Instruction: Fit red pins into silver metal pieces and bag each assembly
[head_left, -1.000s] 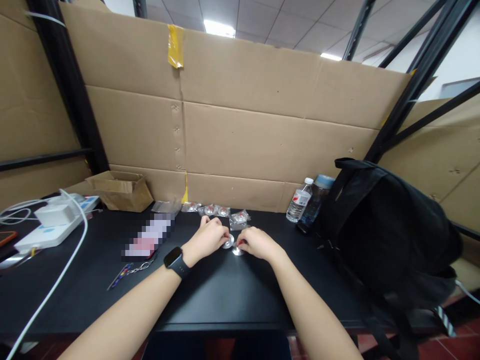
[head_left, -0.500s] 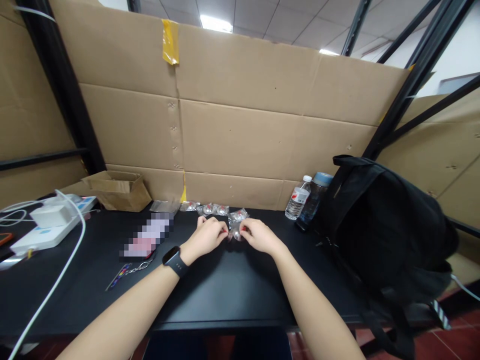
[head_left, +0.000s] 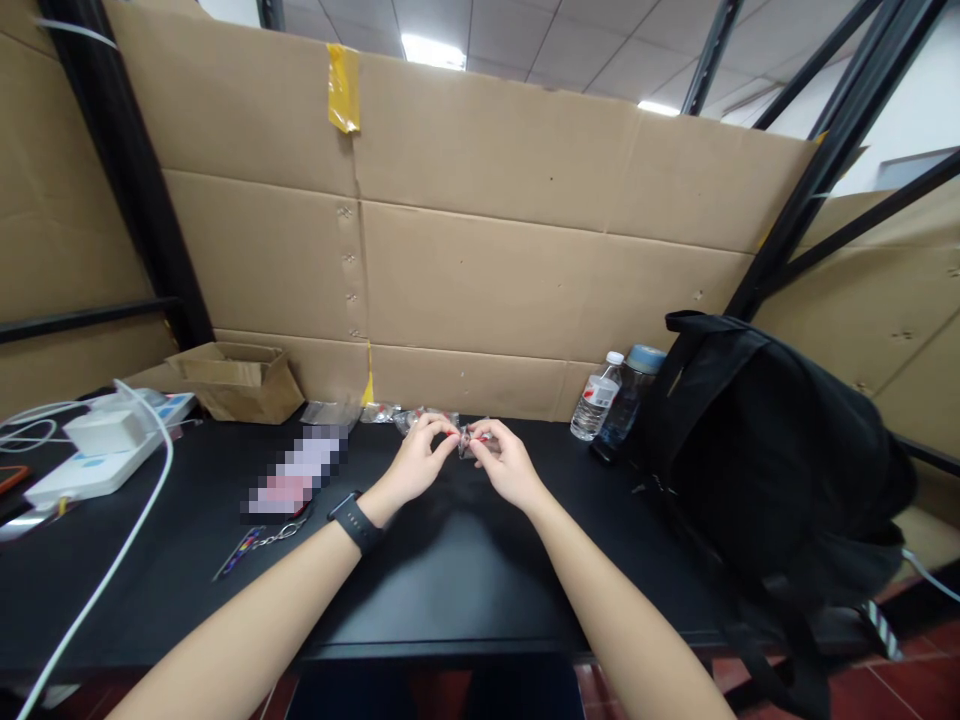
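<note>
Between my two hands is a small clear plastic packet (head_left: 466,441) with dark and reddish parts, largely covered by the fingers. My left hand (head_left: 418,462) is closed, its thumb and forefinger pinching the packet's left side. From the other side my right hand (head_left: 511,466) pinches it too, with the fingers bent. What is inside cannot be made out. Behind the left hand lie more small shiny packets (head_left: 411,417), partly hidden by it, and a separate packet (head_left: 381,412) sits further left along the cardboard.
A black backpack (head_left: 765,470) fills the right side, beside a water bottle (head_left: 597,400) and a blue-lidded bottle (head_left: 628,405). On the left are an open cardboard box (head_left: 240,385), a power strip (head_left: 97,465) with white cables, and a keychain (head_left: 259,543). A cardboard wall (head_left: 480,290) closes the back.
Both hands have risen slightly from the table with the packet between them. The packets that showed just behind and between the hands are now mostly covered.
</note>
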